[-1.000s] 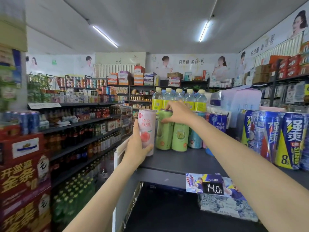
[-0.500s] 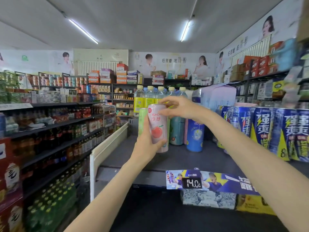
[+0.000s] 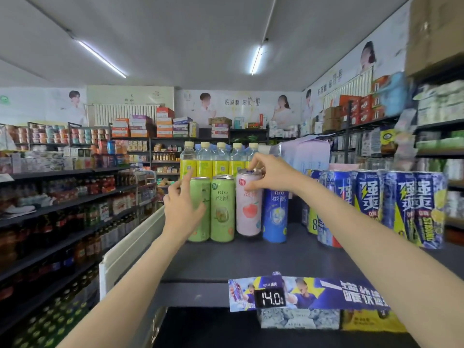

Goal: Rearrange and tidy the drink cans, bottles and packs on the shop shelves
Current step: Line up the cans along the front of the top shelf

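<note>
Right hand (image 3: 270, 175) pinches pink can (image 3: 249, 204) by its rim — upright, I note; left hand (image 3: 183, 209) open, just left.

Two bare forearms reach into view from the bottom edge, one from the lower left and one from the lower right, and each tapers to a slim wrist. No sleeve shows on either arm as far as the frame's edge. The left hand (image 3: 182, 209) is seen from the back, its knuckles and slender fingers plain. The right hand (image 3: 270, 173) is likewise bare. The fingernails look short and unpainted, though they are too small to tell more.
</note>
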Motion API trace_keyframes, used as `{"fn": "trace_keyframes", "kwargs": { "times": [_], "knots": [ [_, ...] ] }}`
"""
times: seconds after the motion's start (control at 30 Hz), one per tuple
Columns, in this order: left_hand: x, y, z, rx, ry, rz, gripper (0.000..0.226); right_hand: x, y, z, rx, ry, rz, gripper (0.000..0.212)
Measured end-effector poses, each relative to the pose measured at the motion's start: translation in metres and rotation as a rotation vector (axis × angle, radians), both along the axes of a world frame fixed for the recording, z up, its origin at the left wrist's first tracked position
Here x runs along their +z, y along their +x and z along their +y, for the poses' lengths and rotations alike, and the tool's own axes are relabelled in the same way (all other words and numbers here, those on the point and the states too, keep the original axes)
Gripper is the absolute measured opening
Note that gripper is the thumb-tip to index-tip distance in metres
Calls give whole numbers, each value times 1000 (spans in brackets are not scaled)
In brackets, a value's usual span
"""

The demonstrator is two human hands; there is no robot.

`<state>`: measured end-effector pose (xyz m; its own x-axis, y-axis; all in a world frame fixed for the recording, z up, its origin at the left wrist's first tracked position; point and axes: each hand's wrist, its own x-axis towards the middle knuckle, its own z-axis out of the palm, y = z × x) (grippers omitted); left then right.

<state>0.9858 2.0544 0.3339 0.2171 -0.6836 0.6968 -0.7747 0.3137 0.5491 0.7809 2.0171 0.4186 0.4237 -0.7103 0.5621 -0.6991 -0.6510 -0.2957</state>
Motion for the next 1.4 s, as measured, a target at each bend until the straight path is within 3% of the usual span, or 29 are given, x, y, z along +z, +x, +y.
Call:
{"fn": "trace_keyframes", "kwargs": {
  "times": [0.13, 0.37, 0.43, 0.57, 0.67, 0.77, 0.83, 0.97, 1.17, 1.4],
  "knots": [
    [-12, 4, -15, -165, 45, 118, 94, -6, 8, -14, -16, -9, 88, 39],
    [-26, 13, -24, -228, -9, 113, 97, -11, -1, -25, -122, -70, 271, 39],
    [-26, 14, -25, -233, 17, 160, 99, -19, -5, -26, -121, -140, 171, 33],
    [-28, 15, -31, -232, 105, 217, 89, -52, -23, -18, -131, -305, -484, 22],
    [-31, 16, -37, -208, 86, 146, 88, -69, -33, -10, -7, 82, -728, 48],
    [-32, 16, -39, -179, 78, 142, 90, -75, -34, -14, 80, 349, -748, 70],
    [-32, 15, -39, -181, 68, 144, 91, -78, -35, -18, 68, 423, -720, 72],
    [-32, 16, -39, -153, 66, 139, 95, -82, -36, -20, 9, 397, -708, 64],
    [-32, 24, -40, -85, 84, 165, 110, -82, -35, -21, 15, 399, -756, 73],
    [-38, 28, -39, -315, 283, 363, 103, -82, -34, -19, 42, 415, -723, 69]
  ]
}}
